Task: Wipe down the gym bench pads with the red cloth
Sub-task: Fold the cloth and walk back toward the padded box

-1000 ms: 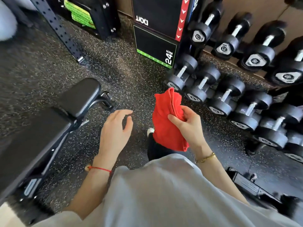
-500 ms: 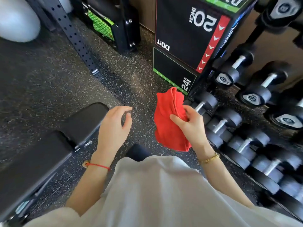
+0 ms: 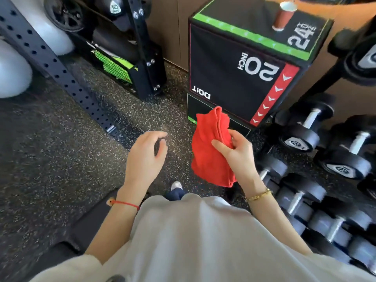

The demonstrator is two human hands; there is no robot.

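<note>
The red cloth (image 3: 211,147) hangs folded in mid-air, out in front of the person's chest and above the speckled rubber floor (image 3: 61,159). The right hand (image 3: 237,153) has it pinched, thumb across the front face, fingers curled behind the upper edge, and the lower half of the cloth drapes down past the wrist. A gold bracelet (image 3: 259,195) sits on that wrist. The left hand (image 3: 145,157) hovers beside it, just apart from the cloth, fingers loosely curled and holding nothing; a red string bracelet (image 3: 124,203) circles that wrist. Only a dark strip of the bench pad (image 3: 97,216) shows, low on the left, tucked partly under the left forearm. Straight behind the cloth stands a black plyo box (image 3: 230,64) marked 20 and 24 inch, with a paper cup (image 3: 283,16) on top. Dumbbells (image 3: 301,137) line the right side. A perforated black rack post (image 3: 50,64) slants across the left.
</note>
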